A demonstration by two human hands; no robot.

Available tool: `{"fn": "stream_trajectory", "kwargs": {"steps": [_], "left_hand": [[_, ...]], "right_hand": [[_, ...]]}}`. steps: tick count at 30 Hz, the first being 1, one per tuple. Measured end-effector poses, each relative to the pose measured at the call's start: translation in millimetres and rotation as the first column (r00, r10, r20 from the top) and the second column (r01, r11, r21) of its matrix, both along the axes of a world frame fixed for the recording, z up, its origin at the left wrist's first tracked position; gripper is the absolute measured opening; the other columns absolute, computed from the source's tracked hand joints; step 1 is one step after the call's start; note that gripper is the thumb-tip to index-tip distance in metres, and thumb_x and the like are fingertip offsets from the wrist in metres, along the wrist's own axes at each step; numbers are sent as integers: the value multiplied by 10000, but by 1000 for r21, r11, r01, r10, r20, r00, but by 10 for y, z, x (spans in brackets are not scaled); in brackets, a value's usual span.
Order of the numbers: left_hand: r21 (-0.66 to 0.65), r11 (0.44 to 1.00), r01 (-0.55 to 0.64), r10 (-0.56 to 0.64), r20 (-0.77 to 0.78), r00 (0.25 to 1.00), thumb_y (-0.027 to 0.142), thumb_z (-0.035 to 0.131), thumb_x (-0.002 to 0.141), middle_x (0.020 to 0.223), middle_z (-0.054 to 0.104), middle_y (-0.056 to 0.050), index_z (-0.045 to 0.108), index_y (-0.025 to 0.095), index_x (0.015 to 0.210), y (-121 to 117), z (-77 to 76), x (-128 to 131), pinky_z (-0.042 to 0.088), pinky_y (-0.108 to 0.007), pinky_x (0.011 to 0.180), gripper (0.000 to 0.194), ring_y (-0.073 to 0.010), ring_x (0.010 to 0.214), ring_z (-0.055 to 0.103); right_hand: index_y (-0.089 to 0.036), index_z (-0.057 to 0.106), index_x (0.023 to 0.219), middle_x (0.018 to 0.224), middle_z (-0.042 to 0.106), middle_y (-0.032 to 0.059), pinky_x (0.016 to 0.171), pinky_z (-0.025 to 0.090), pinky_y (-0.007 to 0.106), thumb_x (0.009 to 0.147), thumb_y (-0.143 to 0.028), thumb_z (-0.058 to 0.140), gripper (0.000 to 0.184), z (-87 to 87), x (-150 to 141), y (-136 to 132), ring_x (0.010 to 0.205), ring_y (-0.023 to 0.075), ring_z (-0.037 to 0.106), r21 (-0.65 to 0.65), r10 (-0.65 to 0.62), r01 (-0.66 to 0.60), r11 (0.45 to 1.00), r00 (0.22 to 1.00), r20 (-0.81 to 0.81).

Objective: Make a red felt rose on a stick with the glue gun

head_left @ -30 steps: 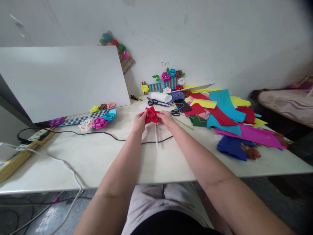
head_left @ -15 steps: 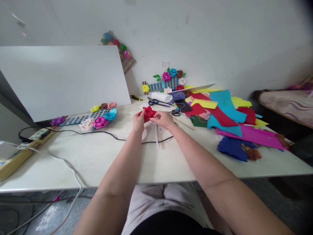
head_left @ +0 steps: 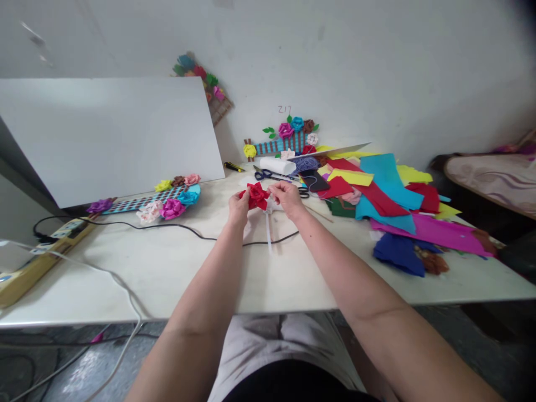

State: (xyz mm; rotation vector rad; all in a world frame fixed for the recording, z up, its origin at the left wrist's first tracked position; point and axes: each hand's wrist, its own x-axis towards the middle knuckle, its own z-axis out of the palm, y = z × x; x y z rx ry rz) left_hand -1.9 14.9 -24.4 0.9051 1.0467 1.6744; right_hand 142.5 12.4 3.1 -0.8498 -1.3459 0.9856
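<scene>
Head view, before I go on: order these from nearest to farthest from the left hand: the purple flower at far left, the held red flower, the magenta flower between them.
1. Red flower: held in the left hand.
2. Magenta flower: off to that hand's left.
3. Purple flower: farther left.

A pale wall [head_left: 377,72] rises beyond the right grip [head_left: 288,199]; a whitish desk [head_left: 288,285] lies beneath it, grey floor [head_left: 81,369] lower still.
</scene>
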Motion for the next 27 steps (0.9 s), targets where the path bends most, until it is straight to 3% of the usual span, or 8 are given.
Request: {"fn": "stream_trajectory", "kwargs": {"steps": [2, 5, 8, 12, 16, 18, 20, 27], "left_hand": [[5, 1000, 15, -15, -5, 1000, 506, 779, 658, 683, 679, -52, 655, 106, 828, -2, -2, -2, 554, -302, 637, 452, -175, 632, 661], [21, 999, 33, -33, -16, 999, 531, 788, 632, 673, 673, -46, 653, 108, 806, -6, -2, -5, 544, -292, 626, 477, -161, 604, 646], [32, 998, 44, -43, -32, 999, 560, 793, 602, 659, 665, -43, 652, 112, 774, -1, -7, -7, 536, -287, 617, 501, -160, 599, 638], [39, 998, 52, -50, -42, 998, 579, 811, 551, 652, 662, -46, 657, 113, 760, 0, -15, -4, 533, -291, 621, 534, -172, 619, 642], [55, 996, 73, -71, -27, 997, 574, 834, 508, 661, 668, -48, 655, 114, 748, -19, -4, -6, 532, -298, 629, 549, -172, 624, 637], [69, 992, 105, -104, -20, 994, 571, 839, 502, 662, 667, -46, 651, 115, 737, -30, 4, -9, 530, -298, 629, 546, -168, 621, 631], [79, 989, 128, -127, -12, 992, 571, 840, 501, 662, 666, -43, 652, 118, 736, -37, 10, -11, 527, -296, 631, 544, -166, 620, 627], [101, 980, 170, -169, -17, 985, 557, 842, 510, 660, 666, -33, 654, 128, 721, -23, 6, -19, 505, -278, 655, 514, -155, 620, 625]], "right_hand": [[-188, 608, 622, 491, 547, -52, 459, 381, 217, 678, -330, 682, 170, 31, -8, -32, 445, 85, 466, -37, 86, -91, 995, 990, -114], [-184, 633, 667, 757, 692, 8, 483, 458, 232, 640, -364, 741, 212, 71, -21, -68, 534, 103, 590, -60, 171, -192, 980, 952, -253], [-190, 627, 661, 1003, 717, 38, 656, 559, 286, 646, -355, 765, 215, 99, -25, -57, 730, 142, 677, -20, 198, -217, 976, 923, -331], [-192, 610, 620, 1141, 700, 58, 984, 493, 397, 695, -274, 718, 155, 94, 29, 49, 1141, 213, 609, 75, 51, -28, 997, 943, -328], [-187, 591, 587, 1285, 630, 62, 1128, 329, 448, 717, -211, 652, 146, 43, 179, 193, 1309, 233, 483, 106, -211, 234, 966, 959, -190], [-188, 577, 561, 1300, 620, 77, 1161, 265, 442, 690, -191, 663, 155, 17, 255, 240, 1319, 246, 470, 133, -338, 351, 927, 935, -110], [-187, 579, 562, 1266, 636, 104, 1136, 302, 434, 677, -192, 671, 147, 1, 302, 258, 1239, 255, 536, 159, -396, 396, 904, 918, -37], [-207, 586, 585, 925, 732, 44, 966, 457, 406, 718, -254, 620, 145, 5, 278, 199, 936, 216, 653, 259, -306, 262, 930, 940, 147]]}}
